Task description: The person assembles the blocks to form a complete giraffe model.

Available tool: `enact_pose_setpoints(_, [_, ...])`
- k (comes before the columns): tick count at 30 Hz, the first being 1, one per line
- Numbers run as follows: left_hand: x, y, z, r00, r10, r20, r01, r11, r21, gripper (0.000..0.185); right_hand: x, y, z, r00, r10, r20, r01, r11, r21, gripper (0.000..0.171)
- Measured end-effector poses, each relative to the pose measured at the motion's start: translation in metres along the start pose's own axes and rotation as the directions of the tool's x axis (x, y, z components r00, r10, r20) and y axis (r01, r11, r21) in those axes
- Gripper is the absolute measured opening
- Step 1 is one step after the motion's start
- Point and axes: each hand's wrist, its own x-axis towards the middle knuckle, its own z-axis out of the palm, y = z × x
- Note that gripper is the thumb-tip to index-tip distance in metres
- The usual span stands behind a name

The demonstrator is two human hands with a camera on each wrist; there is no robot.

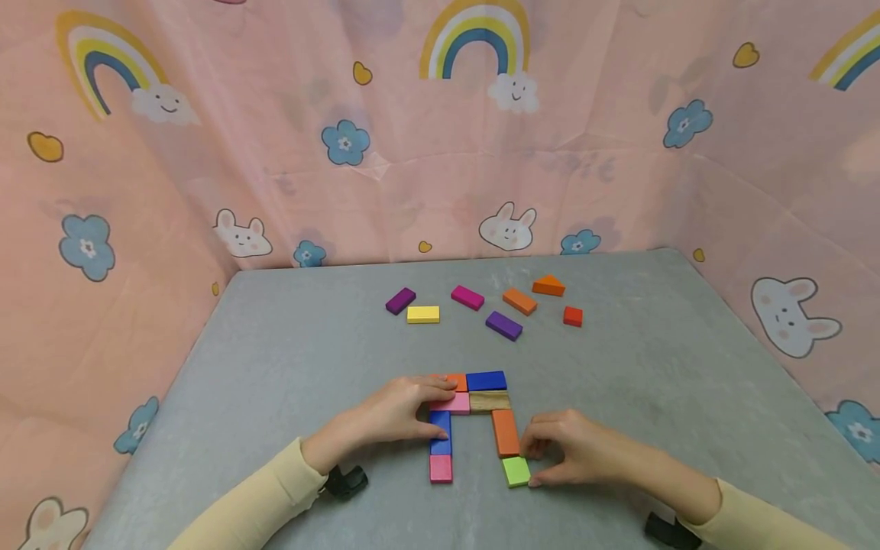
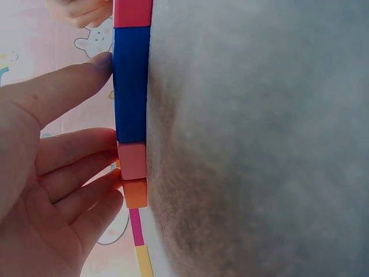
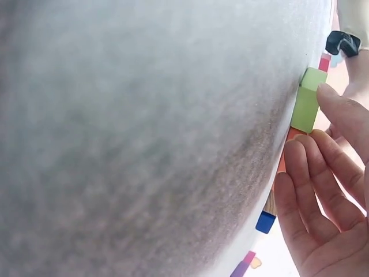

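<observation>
My left hand (image 1: 395, 416) touching the blue wooden block (image 1: 441, 432) mid-frame with straight fingers, my right hand (image 1: 574, 451) pinching the green square block (image 1: 516, 470), grey surface (image 1: 289, 359).

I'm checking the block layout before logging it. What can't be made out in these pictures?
- Head view: the left hand covers the left end of the orange block and part of the pink block.
- Head view: whether the right hand touches the green block is unclear.
- Left wrist view: blocks appear edge-on, and the red block is cut by the top edge.
- Right wrist view: the table fills most of the frame.
</observation>
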Motion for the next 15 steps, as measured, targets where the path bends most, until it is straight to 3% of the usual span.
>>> enact_pose_setpoints(15, [-0.0001,0.0015,-0.0016,1.0,-0.005,0.004,0.005,1.0,-0.02,0.058,-0.0017,0.0,0.0026,0.997,0.073,-0.011,-0.073,0.997,-0.007,0.023])
